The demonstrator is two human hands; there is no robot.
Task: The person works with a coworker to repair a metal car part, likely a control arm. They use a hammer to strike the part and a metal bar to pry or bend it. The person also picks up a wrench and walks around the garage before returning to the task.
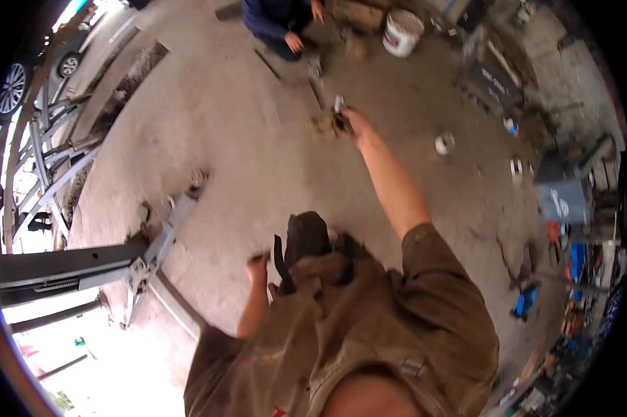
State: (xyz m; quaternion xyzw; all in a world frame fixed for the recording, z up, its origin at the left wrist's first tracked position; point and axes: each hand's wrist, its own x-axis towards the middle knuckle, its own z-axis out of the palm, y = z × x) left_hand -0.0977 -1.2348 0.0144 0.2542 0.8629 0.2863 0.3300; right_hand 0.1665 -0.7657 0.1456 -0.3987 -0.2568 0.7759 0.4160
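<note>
Ahead of the torso (327, 313), right hand (355, 125): was at the end of an outstretched arm, its fingers grasping a small object (339, 104) with a pale, shiny end; blur hid what it was.
Held thing's place: at the right fingertips, above the floor (237, 139) and well apart from the left hand (257, 267).
Left side: that hand was low beside the body, partly blurred; whether it was clenched or gripped something dark, I could not tell.
Tan piece (319, 130): showed just left of the right hand.
Co-worker (268, 21): was beyond it, near a white bucket (402, 35).
</note>
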